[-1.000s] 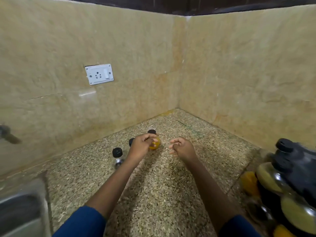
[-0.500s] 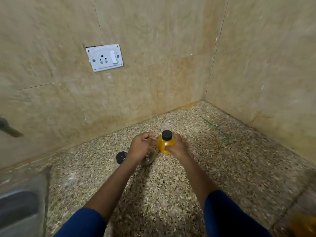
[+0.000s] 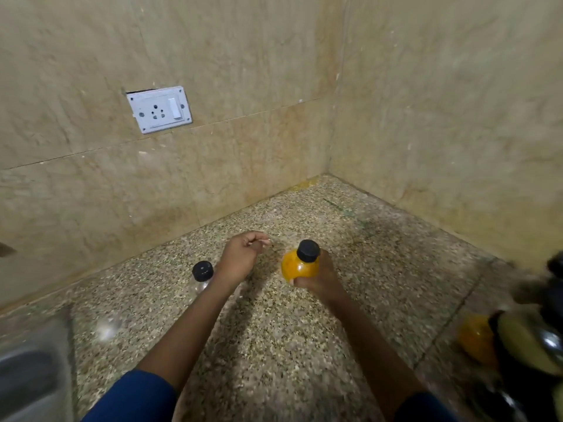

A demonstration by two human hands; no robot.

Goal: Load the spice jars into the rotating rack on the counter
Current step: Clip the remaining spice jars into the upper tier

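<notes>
On the speckled counter, my right hand grips a round spice jar with orange contents and a black cap, held upright just above the surface. To its left, my left hand hovers with its fingers curled, and I see nothing in it. A clear jar with a black cap stands just left of my left wrist. The rotating rack is blurred at the right edge, black, with several jars in it, among them an orange one.
Tiled walls meet in a corner behind the hands. A white wall socket sits on the left wall. A steel sink is at the lower left, with a tap tip above it.
My right hand has taken the orange jar and drawn it right and toward me. My left hand has lifted off a clear jar. The view swung right, bringing the rack back in.
</notes>
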